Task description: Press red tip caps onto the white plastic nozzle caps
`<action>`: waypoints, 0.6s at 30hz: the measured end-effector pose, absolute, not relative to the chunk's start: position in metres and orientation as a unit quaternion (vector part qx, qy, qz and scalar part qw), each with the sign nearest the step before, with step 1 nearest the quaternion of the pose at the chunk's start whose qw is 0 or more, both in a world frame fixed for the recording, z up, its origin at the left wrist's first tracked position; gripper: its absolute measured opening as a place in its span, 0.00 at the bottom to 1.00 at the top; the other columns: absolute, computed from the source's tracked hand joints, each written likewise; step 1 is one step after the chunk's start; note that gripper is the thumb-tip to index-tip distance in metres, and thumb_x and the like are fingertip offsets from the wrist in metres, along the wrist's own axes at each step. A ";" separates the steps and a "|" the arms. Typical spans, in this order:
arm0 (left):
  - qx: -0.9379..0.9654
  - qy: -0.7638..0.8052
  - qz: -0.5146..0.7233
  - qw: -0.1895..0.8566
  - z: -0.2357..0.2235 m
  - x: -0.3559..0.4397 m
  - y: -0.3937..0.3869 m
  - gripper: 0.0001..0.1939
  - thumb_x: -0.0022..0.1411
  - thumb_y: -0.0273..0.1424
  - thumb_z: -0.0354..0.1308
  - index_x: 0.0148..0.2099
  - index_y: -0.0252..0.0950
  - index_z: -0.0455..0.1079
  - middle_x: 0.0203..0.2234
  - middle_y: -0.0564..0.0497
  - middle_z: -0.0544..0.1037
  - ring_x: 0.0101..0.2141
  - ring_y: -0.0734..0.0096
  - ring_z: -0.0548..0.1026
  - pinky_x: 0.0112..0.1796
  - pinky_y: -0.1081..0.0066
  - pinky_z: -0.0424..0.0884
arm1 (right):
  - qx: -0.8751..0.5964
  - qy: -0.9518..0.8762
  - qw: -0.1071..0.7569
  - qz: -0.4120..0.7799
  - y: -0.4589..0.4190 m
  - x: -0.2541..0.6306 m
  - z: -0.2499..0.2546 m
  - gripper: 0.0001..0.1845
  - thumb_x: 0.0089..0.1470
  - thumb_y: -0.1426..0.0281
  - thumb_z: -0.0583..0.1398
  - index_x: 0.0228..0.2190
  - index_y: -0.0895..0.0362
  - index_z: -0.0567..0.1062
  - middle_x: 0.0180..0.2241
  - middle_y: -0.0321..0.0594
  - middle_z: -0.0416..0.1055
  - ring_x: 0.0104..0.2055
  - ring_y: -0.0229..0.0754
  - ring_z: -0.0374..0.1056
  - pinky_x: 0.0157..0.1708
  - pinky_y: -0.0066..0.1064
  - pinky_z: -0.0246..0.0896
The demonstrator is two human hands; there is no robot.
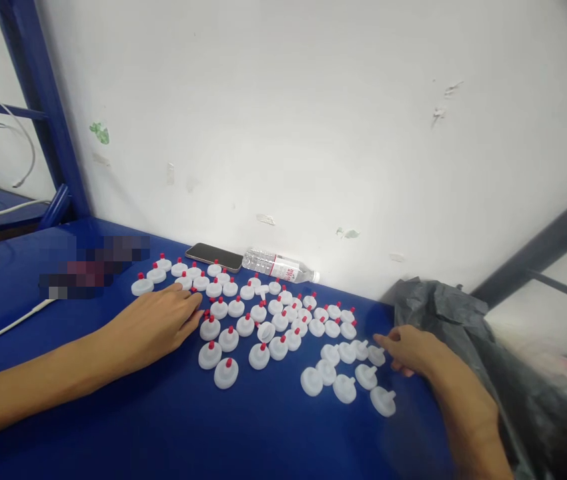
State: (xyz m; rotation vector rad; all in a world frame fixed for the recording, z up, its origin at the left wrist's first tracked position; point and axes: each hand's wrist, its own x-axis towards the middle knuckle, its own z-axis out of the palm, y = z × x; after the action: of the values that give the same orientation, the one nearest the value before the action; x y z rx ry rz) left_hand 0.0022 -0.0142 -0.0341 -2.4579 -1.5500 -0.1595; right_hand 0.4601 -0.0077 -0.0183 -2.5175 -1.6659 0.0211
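left hand [169, 315] and right hand [410, 347] are half curled, holds unclear, over a blue table [173, 430] by a wall [303, 120].

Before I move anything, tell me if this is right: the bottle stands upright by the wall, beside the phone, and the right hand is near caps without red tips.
Upright is wrong: the head view shows the bottle lying on its side by the wall, beside the phone. The right hand is near caps without red tips.
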 end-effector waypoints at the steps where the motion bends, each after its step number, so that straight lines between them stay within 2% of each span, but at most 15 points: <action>1: -0.837 -0.533 -0.061 0.107 -0.034 0.003 -0.015 0.17 0.72 0.32 0.42 0.37 0.36 0.71 0.32 0.44 0.78 0.37 0.53 0.76 0.32 0.63 0.66 | -0.828 -0.557 0.048 0.049 -0.007 0.461 -0.020 0.11 0.49 0.63 0.64 0.19 0.51 0.77 0.16 0.42 0.72 0.19 0.47 0.71 0.24 0.36 0.65; 3: -0.834 -0.538 -0.080 0.089 -0.034 0.003 -0.015 0.16 0.71 0.34 0.43 0.38 0.36 0.71 0.32 0.45 0.78 0.35 0.55 0.76 0.32 0.64 0.66 | -0.818 -0.564 0.015 0.112 -0.008 0.458 -0.020 0.03 0.47 0.68 0.63 0.25 0.51 0.78 0.18 0.40 0.74 0.21 0.47 0.73 0.27 0.36 0.66; 7: -0.834 -0.538 -0.100 0.078 -0.035 0.003 -0.014 0.15 0.71 0.34 0.44 0.42 0.38 0.73 0.35 0.45 0.78 0.35 0.57 0.77 0.32 0.66 0.67 | -0.808 -0.585 0.002 0.071 -0.010 0.448 -0.019 0.13 0.43 0.72 0.62 0.33 0.51 0.79 0.22 0.39 0.75 0.27 0.50 0.76 0.31 0.37 0.66; 12: -0.830 -0.546 -0.085 0.082 -0.034 0.005 -0.013 0.15 0.72 0.32 0.44 0.46 0.39 0.72 0.38 0.46 0.79 0.38 0.58 0.78 0.33 0.66 0.68 | -0.790 -0.607 0.011 0.083 -0.014 0.445 -0.018 0.12 0.41 0.73 0.62 0.32 0.53 0.80 0.27 0.42 0.78 0.33 0.51 0.77 0.31 0.35 0.65; 18: -0.841 -0.515 -0.127 0.107 -0.037 0.003 -0.014 0.14 0.71 0.32 0.45 0.48 0.41 0.73 0.41 0.48 0.80 0.39 0.59 0.79 0.33 0.66 0.70 | -0.787 -0.609 -0.009 0.097 -0.014 0.445 -0.011 0.11 0.42 0.74 0.63 0.32 0.55 0.81 0.32 0.45 0.79 0.38 0.51 0.77 0.34 0.34 0.66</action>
State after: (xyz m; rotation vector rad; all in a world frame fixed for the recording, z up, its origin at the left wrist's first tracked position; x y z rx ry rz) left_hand 0.0027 -0.0138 -0.0374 -2.4760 -1.5148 -0.3747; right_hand 0.4445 -0.0142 -0.0113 -2.4878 -1.9226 0.3071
